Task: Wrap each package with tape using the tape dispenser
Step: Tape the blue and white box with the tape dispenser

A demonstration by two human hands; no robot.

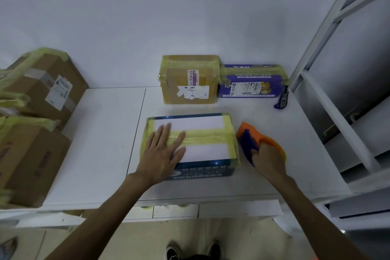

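Five boxes in view carry yellow tape, so the job looks well advanced. The blue box (202, 153) sits at the front of the table (101, 143), with tape (206, 136) along its top and over both ends. The left hand (162, 150) lies flat on its left half, fingers (166, 131) straight and pressing down. Just right of the box, the right hand (267, 156) has its fingers curled round the orange tape dispenser (253, 139), which is close against the box's right end. Behind the box stand a brown box (188, 82) and a purple box (251, 82); well to its left are two more cartons (42, 86). I judge this box nearly finished; its underside is hidden.
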